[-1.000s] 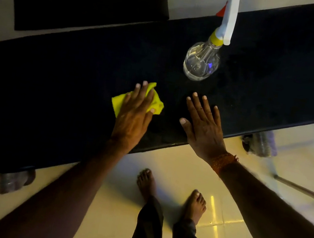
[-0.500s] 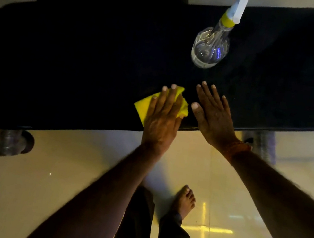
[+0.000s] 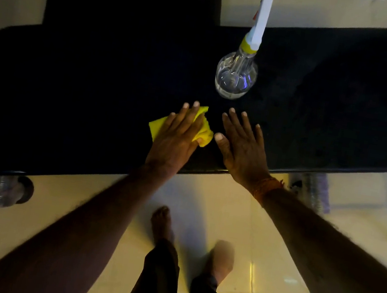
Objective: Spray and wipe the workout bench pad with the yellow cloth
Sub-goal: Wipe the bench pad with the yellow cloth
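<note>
Left hand point(image 3: 176, 136) is pressing flat on the cloth point(image 3: 204, 133), fingers spread; right hand point(image 3: 243, 146) is lying open and empty just at its 3 o'clock, bracing on the pad point(image 3: 94, 92). Cloth looks soft, light, bunches easily, so palm pressure beats pinching. Pad's long axis is running 9 to 3; bottle point(image 3: 235, 77) is standing at 1 o'clock, nozzle aiming 12

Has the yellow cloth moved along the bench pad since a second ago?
Yes. The yellow cloth under the left hand slid rightward, closing up to the right hand and spray bottle.
</note>
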Demonstrator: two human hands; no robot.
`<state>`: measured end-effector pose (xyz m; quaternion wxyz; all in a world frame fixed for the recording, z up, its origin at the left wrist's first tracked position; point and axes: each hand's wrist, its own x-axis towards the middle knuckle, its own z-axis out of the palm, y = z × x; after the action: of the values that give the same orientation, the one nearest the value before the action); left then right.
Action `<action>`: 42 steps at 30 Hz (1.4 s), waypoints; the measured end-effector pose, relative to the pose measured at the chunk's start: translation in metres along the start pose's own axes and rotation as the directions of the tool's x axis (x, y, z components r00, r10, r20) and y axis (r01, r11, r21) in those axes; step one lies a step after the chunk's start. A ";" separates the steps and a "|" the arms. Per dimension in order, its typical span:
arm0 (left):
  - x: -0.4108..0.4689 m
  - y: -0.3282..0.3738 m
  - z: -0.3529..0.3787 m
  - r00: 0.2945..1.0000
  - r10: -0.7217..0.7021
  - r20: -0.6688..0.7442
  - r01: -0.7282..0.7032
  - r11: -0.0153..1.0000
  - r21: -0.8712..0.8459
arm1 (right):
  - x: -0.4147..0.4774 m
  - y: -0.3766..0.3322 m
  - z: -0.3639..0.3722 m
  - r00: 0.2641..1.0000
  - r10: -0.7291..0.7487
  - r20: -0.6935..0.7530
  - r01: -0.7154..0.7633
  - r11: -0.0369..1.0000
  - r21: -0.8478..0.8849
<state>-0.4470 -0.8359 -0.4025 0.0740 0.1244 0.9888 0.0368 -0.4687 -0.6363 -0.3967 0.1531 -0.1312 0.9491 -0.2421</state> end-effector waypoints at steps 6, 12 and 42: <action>0.052 -0.017 -0.011 0.982 -0.188 -0.022 0.187 0.981 -0.061 | 0.004 -0.005 0.014 0.996 0.053 -0.066 -0.054 0.999 -0.007; 0.069 -0.057 -0.017 0.994 0.094 0.052 -0.091 0.995 -0.044 | 0.013 -0.033 0.022 0.973 0.211 -0.093 -0.216 0.975 -0.044; 0.091 -0.069 -0.036 0.997 -0.041 0.063 0.062 0.917 -0.395 | 0.038 -0.073 0.021 0.876 0.479 -0.053 -0.480 0.877 -0.006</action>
<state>-0.5568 -0.8817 -0.3856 0.1251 0.0818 0.9615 0.2307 -0.4835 -0.7191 -0.3869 0.1831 0.1128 0.9577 -0.1910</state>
